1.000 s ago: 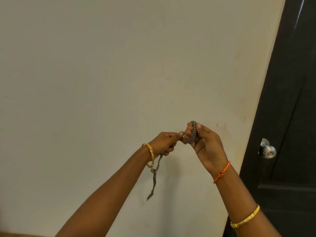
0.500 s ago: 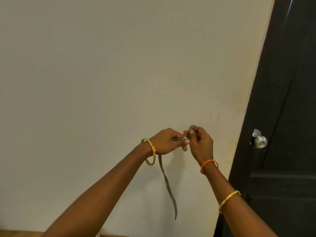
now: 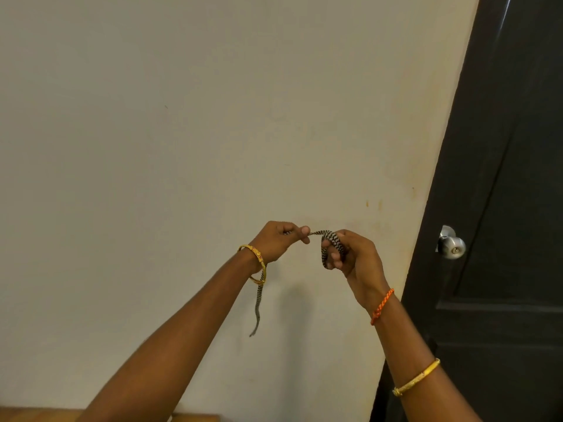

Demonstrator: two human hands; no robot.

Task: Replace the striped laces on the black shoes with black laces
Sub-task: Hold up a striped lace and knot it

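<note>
Two hands raised before a cream wall. Right hand [image 3: 353, 254]: fingers curled, flat black-and-white striped fabric lace [image 3: 330, 243] coiled round them, seemingly bundling it for storage. Left hand [image 3: 278, 240]: pinches the lace taut; tail dangles below. Black door, steel knob [image 3: 452, 245], right.

Plain cream wall [image 3: 182, 147] w/ faint yellowish stains, dark panelled door [image 3: 502, 208] at right w/ round silver metal knob [image 3: 452, 245]; wooden strip [image 3: 36, 415] at bottom-left edge.
</note>
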